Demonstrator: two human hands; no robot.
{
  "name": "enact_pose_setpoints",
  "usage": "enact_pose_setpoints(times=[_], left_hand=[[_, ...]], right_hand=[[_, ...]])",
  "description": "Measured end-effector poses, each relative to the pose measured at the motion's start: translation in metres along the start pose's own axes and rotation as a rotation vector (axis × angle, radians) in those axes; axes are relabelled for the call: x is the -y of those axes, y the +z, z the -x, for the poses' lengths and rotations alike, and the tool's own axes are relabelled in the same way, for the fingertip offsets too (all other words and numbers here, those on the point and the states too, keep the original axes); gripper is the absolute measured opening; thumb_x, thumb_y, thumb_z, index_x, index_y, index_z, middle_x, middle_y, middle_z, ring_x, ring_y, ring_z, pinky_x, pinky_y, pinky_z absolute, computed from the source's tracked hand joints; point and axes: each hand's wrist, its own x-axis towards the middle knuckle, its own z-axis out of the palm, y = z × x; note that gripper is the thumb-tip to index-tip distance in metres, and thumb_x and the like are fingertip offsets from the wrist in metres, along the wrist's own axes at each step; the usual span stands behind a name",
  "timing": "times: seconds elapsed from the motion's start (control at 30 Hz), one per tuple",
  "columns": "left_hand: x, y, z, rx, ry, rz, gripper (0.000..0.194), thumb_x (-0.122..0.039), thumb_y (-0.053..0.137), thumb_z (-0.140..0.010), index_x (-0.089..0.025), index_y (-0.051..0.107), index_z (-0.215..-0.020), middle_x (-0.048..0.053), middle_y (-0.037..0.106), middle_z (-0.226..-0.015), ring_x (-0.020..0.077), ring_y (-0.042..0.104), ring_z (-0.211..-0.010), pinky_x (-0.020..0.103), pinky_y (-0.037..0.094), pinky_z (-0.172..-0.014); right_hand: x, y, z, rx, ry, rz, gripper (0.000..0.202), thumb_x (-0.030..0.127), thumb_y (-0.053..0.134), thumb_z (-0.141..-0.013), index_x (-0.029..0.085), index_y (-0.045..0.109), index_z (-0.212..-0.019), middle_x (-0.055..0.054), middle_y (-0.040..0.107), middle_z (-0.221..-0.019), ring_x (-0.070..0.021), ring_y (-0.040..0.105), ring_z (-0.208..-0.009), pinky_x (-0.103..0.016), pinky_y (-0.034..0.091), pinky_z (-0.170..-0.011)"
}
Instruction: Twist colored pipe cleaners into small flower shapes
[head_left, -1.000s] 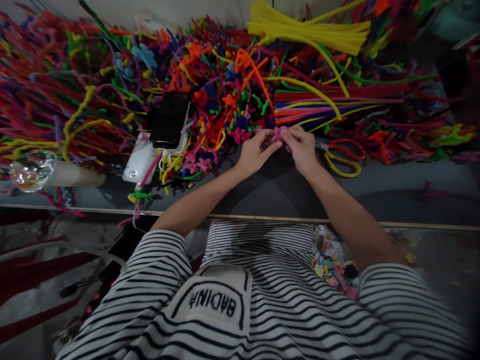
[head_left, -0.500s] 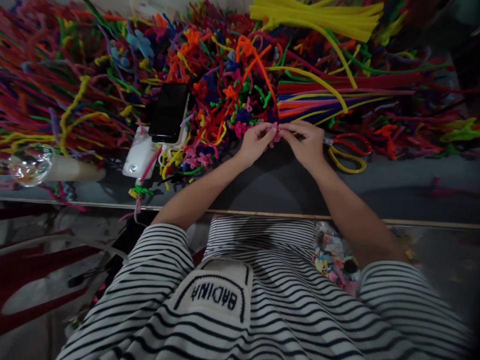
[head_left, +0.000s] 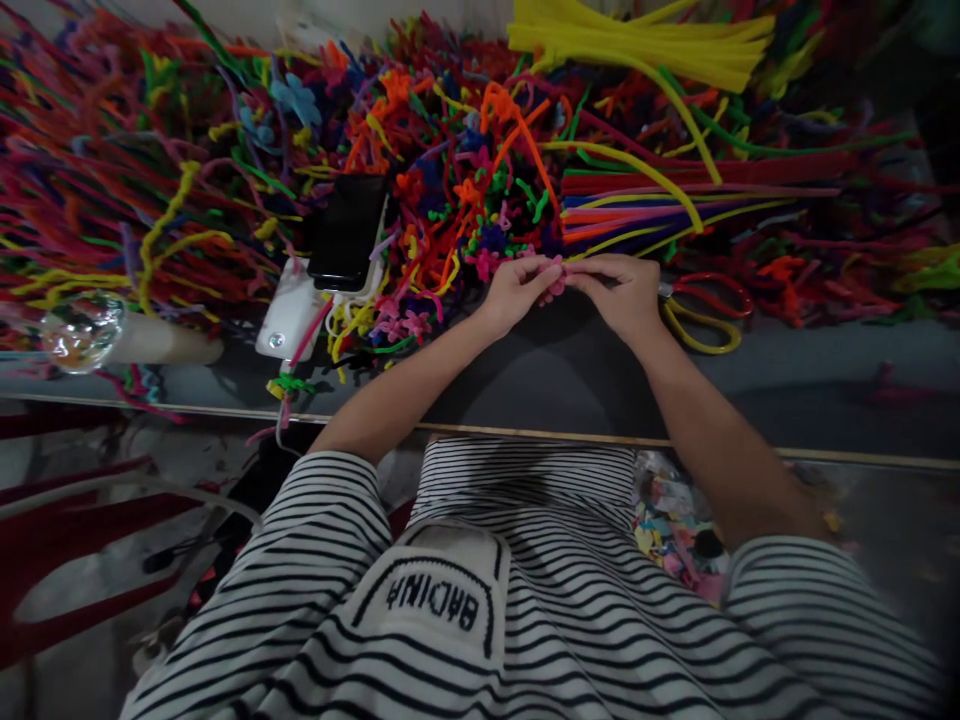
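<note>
A small pink pipe-cleaner flower [head_left: 556, 280] is held above the dark table. My left hand [head_left: 519, 290] pinches it between thumb and forefinger from the left. My right hand [head_left: 622, 290] closes its fingertips at the flower's right side, also in a pinch; part of the flower is hidden by the fingers. Just behind the hands lies a bundle of straight pipe cleaners [head_left: 630, 205] in red, blue, orange and pink. To the right of my right hand rest scissors with red and yellow handles [head_left: 709, 315], their blades mostly hidden.
A black phone [head_left: 349, 232] lies beside a white power bank [head_left: 289, 315] with a cable. Farther left is a clear-domed tube [head_left: 169, 338] on its side. Heaped pipe cleaners [head_left: 187, 200] cover the back, with a yellow bundle [head_left: 645, 45] on top. The table's edge [head_left: 540, 432] runs before me.
The view has shifted slightly, so everything sits a little lower and to the right. My right fingers have straightened a little at the pink flower; both hands keep their pinch.
</note>
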Motion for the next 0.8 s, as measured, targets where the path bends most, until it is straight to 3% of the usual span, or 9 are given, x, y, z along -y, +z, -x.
enact_pose_setpoints(times=[0.27,0.6,0.8], left_hand=[[-0.0035,0.0008,0.0011,0.02,-0.023,0.016,0.057,-0.07,0.084,-0.069,-0.014,0.075,-0.075,-0.003,0.068,-0.064,0.0012,0.058,-0.052,0.013,0.045,-0.05],[0.0019,-0.0027,-0.0004,0.029,0.038,-0.033,0.057,-0.07,0.084,-0.072,-0.013,0.076,-0.074,0.0,0.07,-0.064,0.0029,0.059,-0.053,0.015,0.048,-0.052],[0.0041,-0.0013,-0.0014,-0.007,0.056,-0.06,0.062,-0.075,0.082,-0.07,-0.014,0.076,-0.073,0.0,0.07,-0.063,0.0034,0.059,-0.052,0.016,0.046,-0.05]], right_hand=[[-0.0023,0.0009,0.0004,-0.017,-0.001,-0.053,0.013,0.041,0.086,-0.086,0.029,0.086,-0.085,-0.001,0.085,-0.087,-0.0236,0.081,-0.081,-0.04,0.065,-0.078],[-0.0073,0.0051,0.0017,-0.003,0.11,-0.105,0.003,0.025,0.086,-0.083,0.027,0.084,-0.083,0.0,0.083,-0.083,-0.0205,0.079,-0.079,-0.037,0.066,-0.079],[-0.0058,0.0084,0.0012,-0.01,0.145,-0.11,0.004,0.027,0.083,-0.085,0.025,0.082,-0.082,0.0,0.08,-0.08,-0.0186,0.076,-0.075,-0.035,0.065,-0.075]])
